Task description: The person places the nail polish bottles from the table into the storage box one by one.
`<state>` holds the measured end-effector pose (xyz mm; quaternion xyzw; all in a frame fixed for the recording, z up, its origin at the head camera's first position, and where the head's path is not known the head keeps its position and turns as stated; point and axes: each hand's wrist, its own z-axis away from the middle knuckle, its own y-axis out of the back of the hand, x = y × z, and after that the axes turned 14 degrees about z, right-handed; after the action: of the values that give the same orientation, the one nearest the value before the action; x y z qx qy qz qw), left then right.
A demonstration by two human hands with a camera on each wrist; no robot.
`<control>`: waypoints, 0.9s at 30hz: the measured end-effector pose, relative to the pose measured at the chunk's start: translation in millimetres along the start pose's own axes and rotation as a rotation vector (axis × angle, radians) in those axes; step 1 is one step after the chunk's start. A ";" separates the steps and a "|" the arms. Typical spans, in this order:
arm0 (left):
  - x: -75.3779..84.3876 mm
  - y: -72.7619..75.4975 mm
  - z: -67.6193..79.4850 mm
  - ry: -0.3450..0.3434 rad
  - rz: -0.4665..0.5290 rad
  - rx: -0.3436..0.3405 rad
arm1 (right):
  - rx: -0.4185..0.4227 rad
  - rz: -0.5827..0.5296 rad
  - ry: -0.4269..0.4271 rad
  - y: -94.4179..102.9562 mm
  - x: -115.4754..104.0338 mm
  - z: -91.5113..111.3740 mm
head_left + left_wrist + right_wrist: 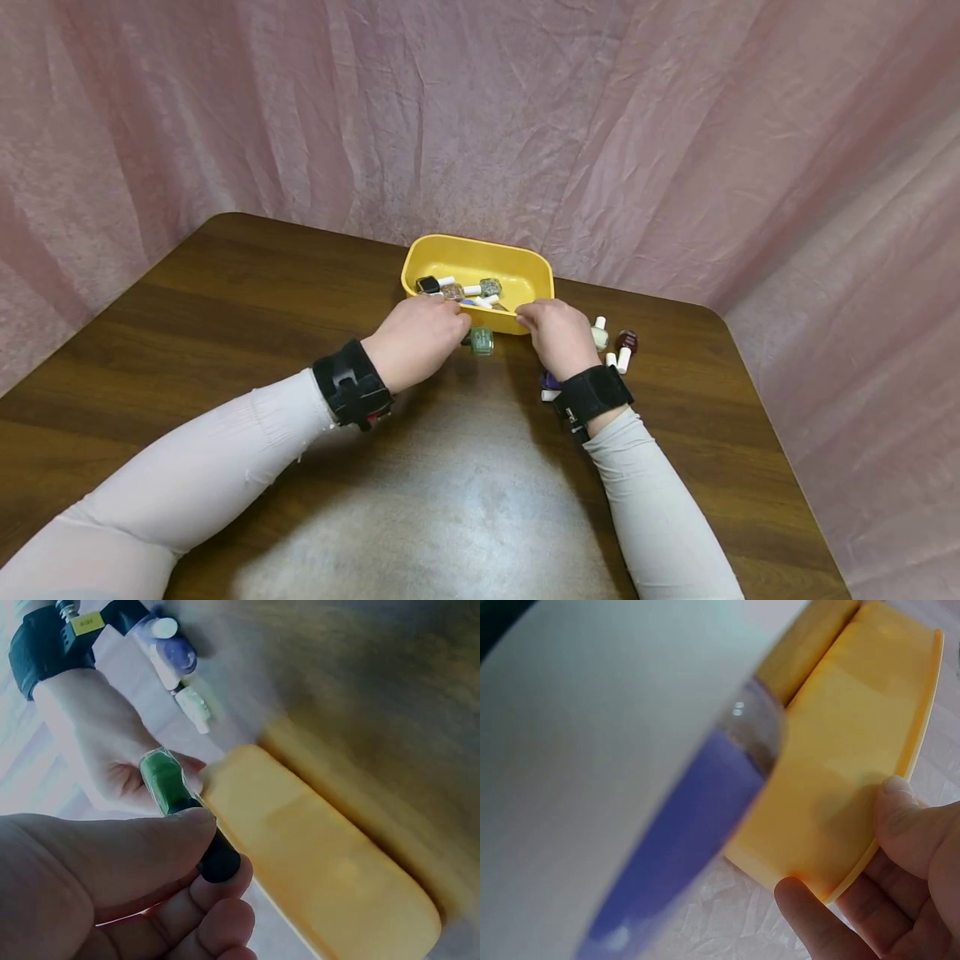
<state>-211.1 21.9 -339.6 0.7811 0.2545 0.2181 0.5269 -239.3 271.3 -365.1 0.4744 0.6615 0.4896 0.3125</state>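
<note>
My left hand [418, 340] pinches a green nail polish bottle [482, 340] by its black cap [217, 855], just in front of a yellow plastic bin [517, 323]. In the left wrist view, thumb and fingertips press the cap from both sides and the green glass [163, 780] points away from the palm. The right hand [561, 335] grips the bin's near right rim, thumb [900, 814] on the outer wall. Inside the bin lie several nail polish bottles, among them a black one [427, 285] and a glittery one [491, 287].
To the bin's right on the brown table [300, 283] lie a pale bottle [600, 335], a dark red bottle [627, 340] and other white-capped ones. A purple bottle [682, 817] looms close to the right wrist camera. A pink curtain [480, 125] hangs behind.
</note>
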 end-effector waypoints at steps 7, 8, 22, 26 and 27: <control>-3.1 8.2 -9.5 0.028 0.013 0.009 | -0.001 0.013 -0.003 -0.6 1.3 0.2; -4.2 9.7 -11.6 0.037 0.017 0.003 | 0.000 0.013 -0.003 -0.7 1.5 0.3; -26.4 17.8 -28.9 0.155 0.104 -0.023 | 0.018 0.003 0.014 -1.8 1.0 1.0; -32.2 18.9 -34.1 0.172 0.115 -0.020 | 0.012 0.004 0.007 -2.4 1.2 1.8; -33.8 18.9 -35.6 0.177 0.117 -0.022 | 0.010 0.003 0.005 -2.8 1.3 2.0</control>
<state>-255.8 20.1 -311.9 0.7665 0.2516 0.3196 0.4970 -238.8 273.0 -368.3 0.4757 0.6639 0.4879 0.3079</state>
